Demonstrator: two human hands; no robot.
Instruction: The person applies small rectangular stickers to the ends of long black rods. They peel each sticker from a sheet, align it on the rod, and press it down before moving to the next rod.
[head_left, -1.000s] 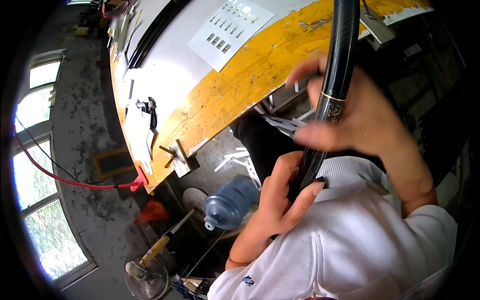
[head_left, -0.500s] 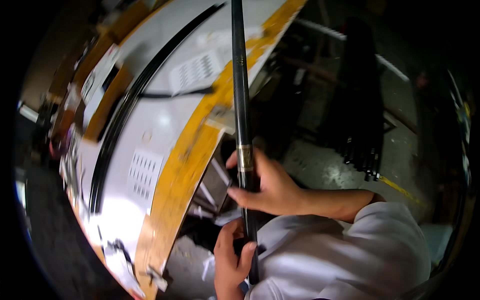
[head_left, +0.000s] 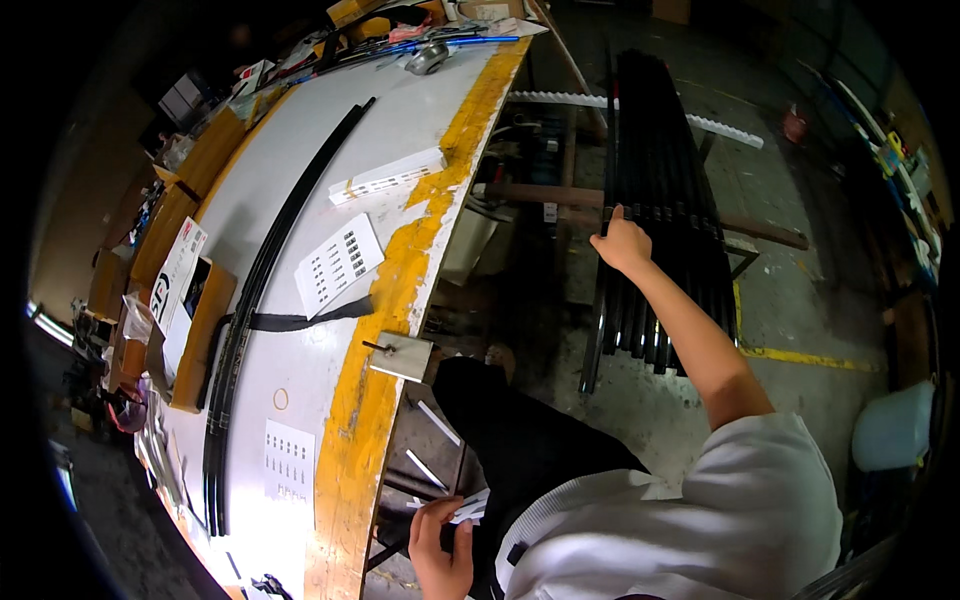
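Note:
My right hand [head_left: 626,245] reaches out over a pile of long black rods [head_left: 668,170] on a low rack right of the table. Its fingers are closed around a black rod [head_left: 592,350] at the left edge of the pile; this rod's near end juts out past the others. Down by the table's near edge, my left hand [head_left: 440,552] is half curled, thumb and fingers apart, with no rod in it. White paper scraps [head_left: 470,507] show just behind its fingertips; I see no grip on them.
On the white table [head_left: 330,235] with its yellow edge lie several black rods [head_left: 285,235], a dark strap [head_left: 310,317], sticker sheets [head_left: 340,265] and a stack of white cards [head_left: 388,178]. Cardboard boxes [head_left: 200,330] line its far left side. A metal block [head_left: 402,357] sits at the edge.
The black rod, held upright before me by both hands, is now over at the pile in my right hand. My left hand has let go of it and moved slightly lower left.

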